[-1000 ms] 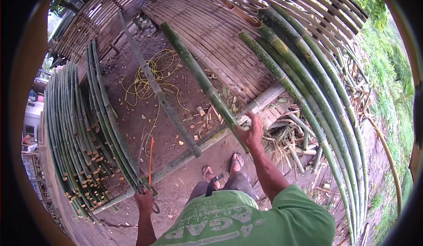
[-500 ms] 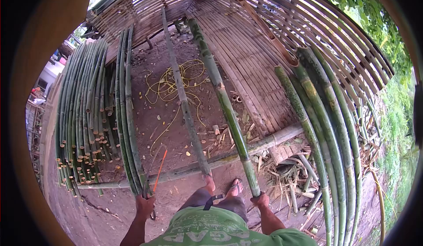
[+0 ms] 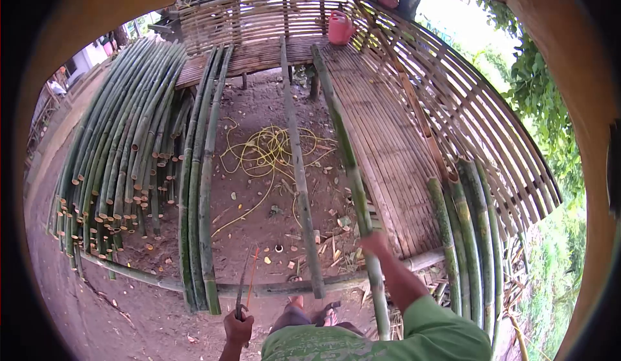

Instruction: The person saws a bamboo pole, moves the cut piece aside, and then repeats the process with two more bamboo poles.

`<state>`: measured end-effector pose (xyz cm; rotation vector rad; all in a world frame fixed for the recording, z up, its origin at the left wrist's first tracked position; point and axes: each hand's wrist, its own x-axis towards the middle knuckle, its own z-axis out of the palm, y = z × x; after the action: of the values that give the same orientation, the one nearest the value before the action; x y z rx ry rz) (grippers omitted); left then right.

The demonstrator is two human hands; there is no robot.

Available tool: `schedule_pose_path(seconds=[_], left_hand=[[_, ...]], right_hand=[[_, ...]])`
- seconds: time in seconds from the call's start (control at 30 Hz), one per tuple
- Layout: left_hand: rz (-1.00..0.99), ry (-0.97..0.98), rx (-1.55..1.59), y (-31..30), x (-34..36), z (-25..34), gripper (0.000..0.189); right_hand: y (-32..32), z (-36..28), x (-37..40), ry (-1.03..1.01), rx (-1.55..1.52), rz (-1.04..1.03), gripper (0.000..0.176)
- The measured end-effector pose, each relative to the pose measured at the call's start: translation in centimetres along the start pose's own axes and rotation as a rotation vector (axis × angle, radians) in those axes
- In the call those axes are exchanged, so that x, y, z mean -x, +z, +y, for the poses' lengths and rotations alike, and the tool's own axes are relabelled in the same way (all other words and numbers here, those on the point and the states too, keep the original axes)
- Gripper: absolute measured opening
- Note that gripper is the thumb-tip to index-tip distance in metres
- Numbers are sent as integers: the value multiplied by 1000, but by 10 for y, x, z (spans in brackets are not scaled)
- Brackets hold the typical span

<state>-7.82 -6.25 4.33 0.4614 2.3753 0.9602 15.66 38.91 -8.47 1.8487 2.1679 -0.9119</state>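
My left hand (image 3: pixel 239 328) is closed around the dark handle of what looks like a hacksaw (image 3: pixel 243 283), with a dark frame and a thin orange strip pointing away from me. It is apart from the green bamboo poles (image 3: pixel 206 232) whose near ends rest across a crossbeam. My right hand (image 3: pixel 374 243), smeared by motion, is at a long green bamboo pole (image 3: pixel 358 193) and covers part of it. The fingers there do not show clearly. Between my hands lies a thinner greyish bamboo pole (image 3: pixel 299 167), its near end over the crossbeam.
A bamboo crossbeam (image 3: pixel 272 288) runs in front of my feet. On the left is a large stack of cut bamboo (image 3: pixel 116 148); several thick poles (image 3: pixel 475 232) lean at the right. Tangled yellow rope (image 3: pixel 259 154) lies on the ground. A red watering can (image 3: pixel 339 29) stands on the slatted bench (image 3: pixel 381 122).
The view has tipped upward. My left hand, with the saw, has come away from the ends of the left poles. My right hand has shifted from the pole's near end to farther up it.
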Motion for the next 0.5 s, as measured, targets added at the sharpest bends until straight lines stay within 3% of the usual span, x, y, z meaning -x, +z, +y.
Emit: schedule_pose_path(seconds=[0.03,0.07,0.1,0.13,0.27,0.3,0.37,0.4,0.43,0.5], left_hand=[[2,-9,8,0,-2,-1,26],[11,6,9,0,-6,-1,26],[11,16,2,-3,-6,-2,26],[15,27,-6,-6,-6,-1,26],[-1,-25,24,-20,-11,14,27],[1,-20,32,-20,-11,12,27],[5,-1,47,-16,-15,9,27],[10,12,43,-14,-16,10,26],[13,26,34,-12,-16,13,26],[0,50,20,-12,-15,20,26]], right_hand=[[-56,-57,-11,-120,-138,194,63],[-73,-85,-72,-91,-383,413,65],[-138,-142,-55,28,-674,294,68],[-155,-174,-67,25,-592,677,69],[-148,-194,-50,-213,-54,598,85],[-125,-172,-25,-232,47,566,90],[-74,-117,21,-78,189,295,111],[-45,-87,51,-16,350,217,112],[-12,-40,69,-239,635,279,111],[2,-21,119,71,187,-1,105]])
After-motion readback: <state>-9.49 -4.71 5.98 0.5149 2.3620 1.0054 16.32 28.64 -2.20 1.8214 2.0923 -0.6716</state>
